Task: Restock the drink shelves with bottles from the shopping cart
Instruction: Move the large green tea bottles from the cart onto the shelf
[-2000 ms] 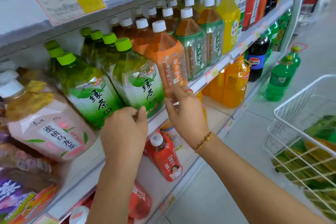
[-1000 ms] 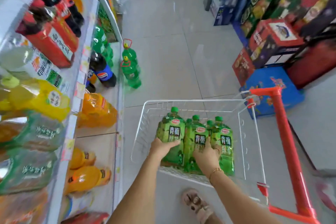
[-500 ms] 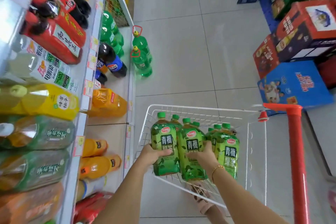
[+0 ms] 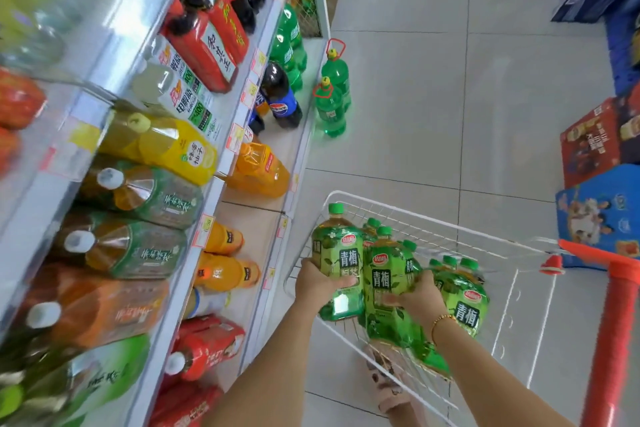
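1. Drink shelves (image 4: 180, 295) run along your left, stocked with bottles in rows.
2. The shopping cart (image 4: 433, 218), white wire with a red handle (image 4: 613, 322), stands just beside the shelves, in front of you.
3. More green bottles (image 4: 464, 302) stand upright inside the cart at the right, caps up.
4. The left green bottle (image 4: 341, 253) and the right green bottle (image 4: 388, 274) sit side by side and touching at the cart's near-left corner. Their long axes are near vertical, caps point up and labels face you.
5. Your left hand (image 4: 317, 282) grasps the left bottle low on its body, thumb across the label.
6. Your right hand (image 4: 420, 295) wraps the right bottle's lower body, fingers curled over the front.
7. A beaded bracelet (image 4: 441, 321) circles your right wrist.
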A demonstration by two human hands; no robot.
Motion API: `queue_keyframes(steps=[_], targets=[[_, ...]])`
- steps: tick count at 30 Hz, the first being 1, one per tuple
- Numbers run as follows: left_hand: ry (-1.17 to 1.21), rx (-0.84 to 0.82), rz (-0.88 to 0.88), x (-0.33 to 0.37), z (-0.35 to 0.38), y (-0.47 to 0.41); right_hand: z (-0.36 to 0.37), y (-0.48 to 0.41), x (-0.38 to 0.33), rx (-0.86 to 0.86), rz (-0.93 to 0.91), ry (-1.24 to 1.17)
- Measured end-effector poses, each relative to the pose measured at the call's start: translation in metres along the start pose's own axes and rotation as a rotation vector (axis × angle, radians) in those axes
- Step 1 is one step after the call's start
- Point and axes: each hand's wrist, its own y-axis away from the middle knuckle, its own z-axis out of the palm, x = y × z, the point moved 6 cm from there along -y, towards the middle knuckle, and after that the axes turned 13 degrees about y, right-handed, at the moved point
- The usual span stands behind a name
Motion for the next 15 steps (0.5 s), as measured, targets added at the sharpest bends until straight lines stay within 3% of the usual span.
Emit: queue_keyframes(steps=[7,15], targets=[[-0.095,-0.038,0.029,0.001,0.007,0.002,0.0,0.007,0.006,-0.036,0.043,0.224],[-0.273,-0.12,0.087,0.009,0.032,0.019,-0.007,0.01,0.024,0.015,0.068,0.163]])
